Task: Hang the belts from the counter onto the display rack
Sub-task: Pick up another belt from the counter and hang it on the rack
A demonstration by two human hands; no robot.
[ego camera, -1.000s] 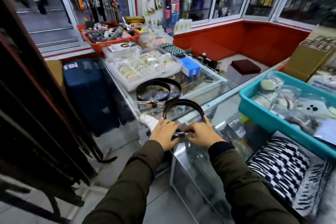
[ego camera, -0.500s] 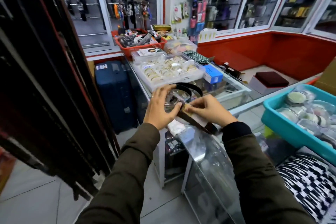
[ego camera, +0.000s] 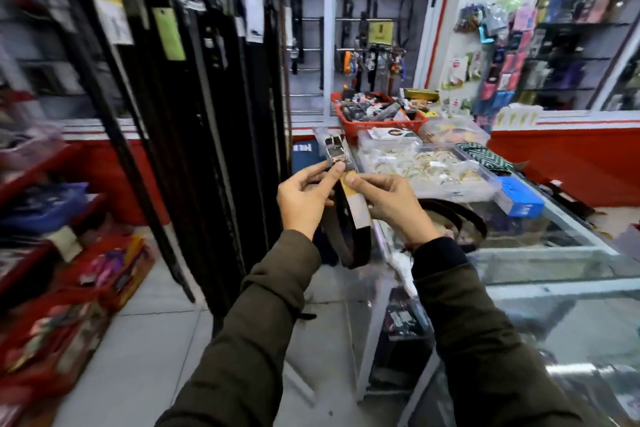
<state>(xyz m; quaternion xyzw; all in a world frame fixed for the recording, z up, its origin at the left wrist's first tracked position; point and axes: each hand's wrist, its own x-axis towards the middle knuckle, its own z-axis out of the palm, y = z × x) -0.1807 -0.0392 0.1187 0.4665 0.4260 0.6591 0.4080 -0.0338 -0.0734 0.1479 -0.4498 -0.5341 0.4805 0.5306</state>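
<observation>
Left hand and right hand, both pinched on the belt at frame centre, buckle up (strap looped below). Best kept clamped near the buckle, then lifted toward the display rack, upper left.

Matt dark belt with shiny metal buckle; glossy glass counter.

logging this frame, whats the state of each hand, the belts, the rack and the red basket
left hand: closed on the held belt just below its buckle
right hand: pinching the held belt's tag
held belt: lifted off the counter, buckle up, strap looped below
second belt: coiled on the glass counter
display rack: full of hanging belts
red basket: filled with goods
</observation>
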